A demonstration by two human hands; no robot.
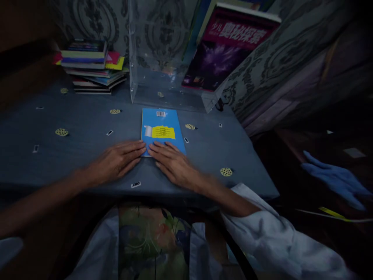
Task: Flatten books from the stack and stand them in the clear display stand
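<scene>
A blue book (162,119) lies flat on the table, its barcode at the far edge and a yellow text patch across the middle of the cover. My left hand (124,157) rests at the book's near left corner, fingers stretched out and fingertips at its edge. Across the near part of the cover lies my right hand (171,161), palm down with the fingers extended. Neither hand is wrapped around anything.
A clear acrylic book stand (170,99) is behind the book, with a purple-and-red book (223,50) leaning in its right side. Several books form a stack (93,68) at the back left. The patterned tablecloth (87,120) ends at the near edge.
</scene>
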